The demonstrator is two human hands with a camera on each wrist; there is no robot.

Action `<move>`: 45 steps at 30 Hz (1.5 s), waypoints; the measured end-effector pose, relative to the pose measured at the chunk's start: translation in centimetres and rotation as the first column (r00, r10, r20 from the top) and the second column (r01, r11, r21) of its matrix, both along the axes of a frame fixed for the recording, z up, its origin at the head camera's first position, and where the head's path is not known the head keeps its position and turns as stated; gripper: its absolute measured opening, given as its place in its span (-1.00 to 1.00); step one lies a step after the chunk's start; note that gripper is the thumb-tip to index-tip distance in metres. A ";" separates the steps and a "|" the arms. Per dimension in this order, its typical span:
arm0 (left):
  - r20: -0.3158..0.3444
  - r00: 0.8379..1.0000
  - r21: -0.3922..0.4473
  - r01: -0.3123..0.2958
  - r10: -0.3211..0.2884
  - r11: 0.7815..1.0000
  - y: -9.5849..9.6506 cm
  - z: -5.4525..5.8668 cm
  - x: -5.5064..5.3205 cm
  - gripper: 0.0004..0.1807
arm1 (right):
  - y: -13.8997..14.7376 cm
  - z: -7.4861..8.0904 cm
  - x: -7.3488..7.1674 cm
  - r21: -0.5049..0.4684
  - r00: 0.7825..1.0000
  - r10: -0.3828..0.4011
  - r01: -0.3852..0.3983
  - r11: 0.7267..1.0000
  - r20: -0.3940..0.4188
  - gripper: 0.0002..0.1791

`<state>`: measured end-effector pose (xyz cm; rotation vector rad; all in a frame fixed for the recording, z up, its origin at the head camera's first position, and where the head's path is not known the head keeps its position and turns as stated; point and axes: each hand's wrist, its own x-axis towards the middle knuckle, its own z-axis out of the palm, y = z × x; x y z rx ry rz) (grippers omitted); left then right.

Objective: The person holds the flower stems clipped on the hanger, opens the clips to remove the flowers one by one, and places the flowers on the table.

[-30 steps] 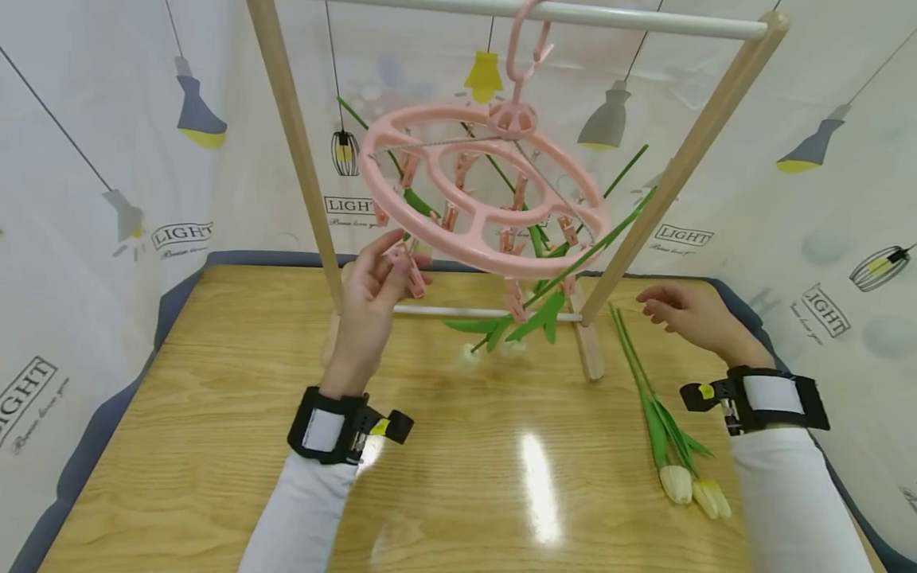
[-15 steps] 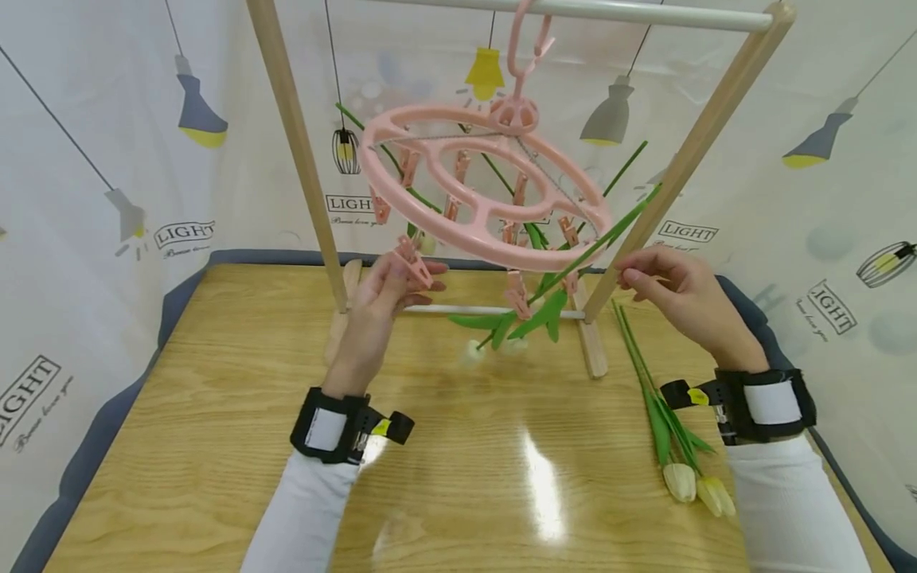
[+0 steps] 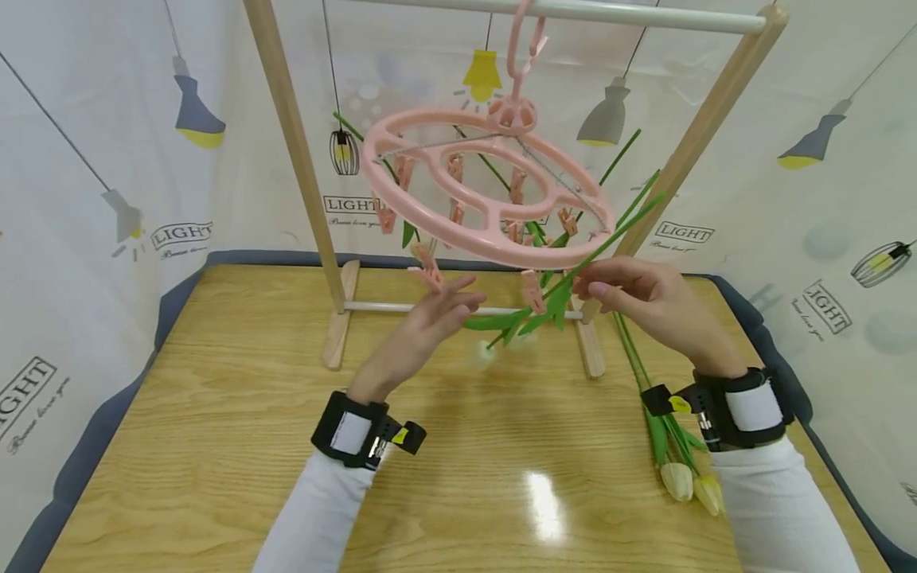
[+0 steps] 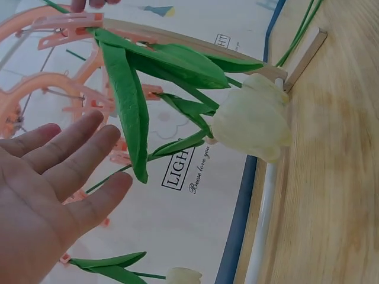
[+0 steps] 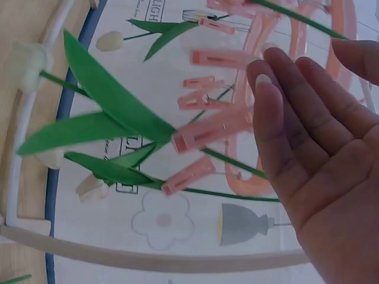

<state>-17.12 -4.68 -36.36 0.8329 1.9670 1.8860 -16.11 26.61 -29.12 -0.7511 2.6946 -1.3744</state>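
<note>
A round pink clip hanger (image 3: 487, 245) hangs by its hook from the rack's top bar. My left hand (image 3: 423, 334) has its fingers extended below the hanger's left side, close to a dangling pink clothespin (image 3: 428, 274). At the right rim is my right hand (image 3: 648, 306), its fingertips near the hanger and the green stems crossing there. In the right wrist view its fingers overlap a pink clothespin (image 5: 207, 130), with a gap to the thumb. White tulips hang flower-down from several clips; one white bloom (image 4: 251, 118) faces the left wrist camera.
Two loose tulips (image 3: 677, 481) lie on the wooden table (image 3: 458, 477) at right, partly behind the right wrist. The rack's wooden posts (image 3: 294, 135) stand either side of the hanger, joined low down by a white bar (image 3: 380, 306).
My left hand has let go of the left clothespin and moved right, fingers spreading. My right hand has come up and left from over the table to the hanger's right rim.
</note>
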 end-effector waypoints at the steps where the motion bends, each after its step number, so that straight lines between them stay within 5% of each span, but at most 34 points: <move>1: 0.004 1.000 -0.016 0.004 -0.004 1.000 0.1 0.0 0.0 -0.31 | -0.3 -0.1 0.0 0.003 1.000 0.007 -0.007 1.000 0.013 -0.71; 6: -0.012 1.000 -0.064 -0.003 0.002 0.998 0.4 0.3 0.2 -0.33 | -1.4 -0.4 -0.2 -0.011 0.996 0.018 -0.017 1.000 0.085 -0.69; 14: -0.049 0.998 -0.143 -0.055 0.048 0.988 0.9 1.0 0.4 -0.27 | -2.7 -0.7 -0.4 -0.061 0.999 0.036 -0.034 0.998 0.019 -0.72; 19: -0.112 0.992 -0.164 -0.068 0.050 0.984 1.6 1.4 0.5 -0.32 | -3.8 -0.4 -0.1 -0.033 0.996 0.062 -0.060 0.998 0.060 -0.72; 27: -0.154 0.988 -0.041 -0.025 0.019 0.999 2.4 1.3 0.3 -0.47 | -5.2 -0.5 0.2 -0.003 0.994 0.097 -0.097 0.995 0.047 -0.74; 34: -0.178 0.980 0.104 -0.066 0.084 0.992 3.4 1.2 0.7 -0.48 | -5.6 -1.1 0.0 -0.042 0.990 0.140 -0.139 0.989 0.032 -0.78; 45: -0.256 0.959 0.094 -0.104 0.126 0.990 3.3 0.9 0.8 -0.67 | -6.1 -1.7 0.4 -0.008 0.989 0.141 -0.141 0.990 0.037 -0.78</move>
